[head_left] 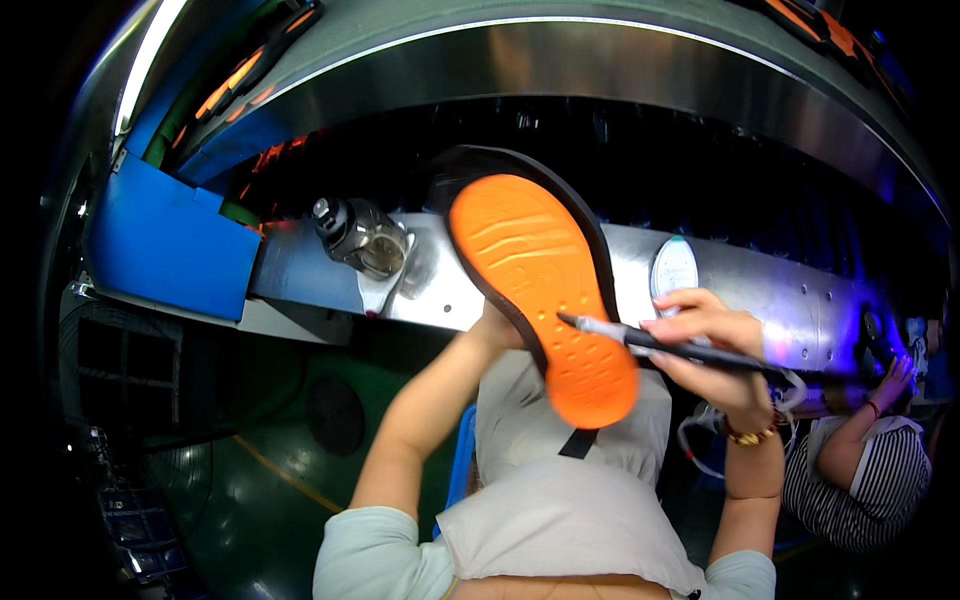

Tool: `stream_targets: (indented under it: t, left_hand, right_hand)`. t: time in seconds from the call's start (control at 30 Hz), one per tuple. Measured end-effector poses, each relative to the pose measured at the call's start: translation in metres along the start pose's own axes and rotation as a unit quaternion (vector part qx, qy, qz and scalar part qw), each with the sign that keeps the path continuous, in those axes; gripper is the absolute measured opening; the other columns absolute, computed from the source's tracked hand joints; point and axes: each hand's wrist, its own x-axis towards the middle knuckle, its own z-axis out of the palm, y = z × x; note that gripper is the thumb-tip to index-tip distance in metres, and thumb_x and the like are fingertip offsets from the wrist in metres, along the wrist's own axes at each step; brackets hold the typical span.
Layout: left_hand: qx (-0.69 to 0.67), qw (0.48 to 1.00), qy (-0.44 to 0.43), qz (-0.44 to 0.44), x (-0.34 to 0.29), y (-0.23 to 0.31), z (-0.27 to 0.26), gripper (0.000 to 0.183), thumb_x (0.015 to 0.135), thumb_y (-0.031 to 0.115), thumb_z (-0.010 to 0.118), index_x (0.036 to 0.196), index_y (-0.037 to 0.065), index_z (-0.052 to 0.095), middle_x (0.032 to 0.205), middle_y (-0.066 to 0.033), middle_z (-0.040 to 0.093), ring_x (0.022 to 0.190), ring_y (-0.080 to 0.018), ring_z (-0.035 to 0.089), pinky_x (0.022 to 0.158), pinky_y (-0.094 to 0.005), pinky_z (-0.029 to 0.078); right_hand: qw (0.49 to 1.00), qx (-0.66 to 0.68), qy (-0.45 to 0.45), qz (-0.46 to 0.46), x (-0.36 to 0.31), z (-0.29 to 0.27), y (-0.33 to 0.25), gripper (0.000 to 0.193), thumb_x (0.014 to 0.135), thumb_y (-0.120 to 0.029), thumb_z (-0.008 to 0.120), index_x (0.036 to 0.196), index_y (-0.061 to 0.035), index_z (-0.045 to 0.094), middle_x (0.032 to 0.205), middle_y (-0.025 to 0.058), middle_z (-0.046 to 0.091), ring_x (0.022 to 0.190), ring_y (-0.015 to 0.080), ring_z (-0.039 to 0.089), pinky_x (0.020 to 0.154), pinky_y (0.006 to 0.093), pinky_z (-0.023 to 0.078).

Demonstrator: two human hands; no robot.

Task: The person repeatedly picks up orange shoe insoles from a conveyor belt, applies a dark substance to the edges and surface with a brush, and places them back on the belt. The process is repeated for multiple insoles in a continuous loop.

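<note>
A shoe sole [525, 235], orange inside with a black rim, is held up over my lap, its broad end away from me. My left hand [497, 326] grips its left edge from beneath, the fingers mostly hidden behind it. In my right hand [712, 345] is a slim brush [640, 338] with a black handle, pinched between thumb and fingers. The brush's dark tip lies over the middle of the orange face; whether it touches I cannot tell. Just beyond the right hand, a white oval dish [674, 268] rests on the metal ledge.
A dark transparent bottle [372, 243] stands on a white cloth [378, 292] on the metal ledge [440, 280]. At the left is a blue panel [170, 240]. A curved belt [440, 22] beyond carries orange-and-black soles [240, 85]. A person in stripes [865, 480] works at the right.
</note>
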Motion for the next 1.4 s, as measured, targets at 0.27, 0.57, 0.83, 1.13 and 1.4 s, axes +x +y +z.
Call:
stream_targets:
  t: [0.27,0.57,0.83,1.13,1.4]
  left_hand:
    - [-0.071,0.991,-0.077,-0.078,0.020,-0.012,0.056,0.086,0.074,0.075,0.011,0.130,0.012,0.031,0.119,-0.0129,0.047,0.102,-0.0262,0.054,0.084,-0.0424,0.047]
    - [-0.085,0.992,0.091,0.001,0.023,-0.028,0.049,0.079,0.080,0.069,0.011,0.122,0.010,0.040,0.112,-0.0098,0.051,0.101,-0.0214,0.052,0.089,-0.0354,0.041]
    - [-0.056,0.995,0.071,-0.029,0.007,-0.005,0.039,0.088,0.075,0.074,0.006,0.126,0.008,0.037,0.115,-0.0139,0.051,0.103,-0.0265,0.053,0.087,-0.0384,0.045]
    - [-0.297,0.951,-0.087,0.023,0.010,-0.015,0.081,0.079,0.080,0.069,0.020,0.131,0.010,0.030,0.126,-0.0137,0.041,0.116,-0.0272,0.041,0.098,-0.0387,0.033]
    - [-0.166,0.983,0.008,0.072,0.016,0.001,0.076,0.079,0.079,0.070,0.016,0.129,0.012,0.033,0.123,-0.0139,0.044,0.106,-0.0290,0.049,0.090,-0.0407,0.041]
  right_hand:
    - [0.965,0.181,0.138,0.129,0.023,0.001,0.072,0.017,0.072,0.001,0.063,0.089,0.0039,0.062,0.083,0.0113,0.065,0.072,0.0131,0.061,0.066,0.0224,0.050]
    - [0.967,-0.182,0.150,-0.097,0.031,0.048,0.052,0.017,0.061,0.001,0.065,0.078,-0.0012,0.063,0.081,0.0108,0.064,0.078,0.0228,0.061,0.071,0.0293,0.046]
    - [0.991,0.022,-0.127,-0.023,-0.025,0.020,0.028,0.012,0.065,-0.006,0.064,0.076,-0.0036,0.064,0.075,0.0090,0.064,0.067,0.0175,0.062,0.062,0.0275,0.047]
    - [0.996,0.052,-0.029,-0.061,0.031,0.011,0.028,0.016,0.068,-0.004,0.066,0.083,-0.0001,0.066,0.079,0.0120,0.064,0.072,0.0165,0.061,0.067,0.0252,0.047]
    - [0.989,0.144,-0.034,0.021,0.018,0.004,0.021,0.016,0.066,-0.001,0.066,0.082,-0.0002,0.065,0.081,0.0125,0.064,0.078,0.0190,0.061,0.074,0.0284,0.047]
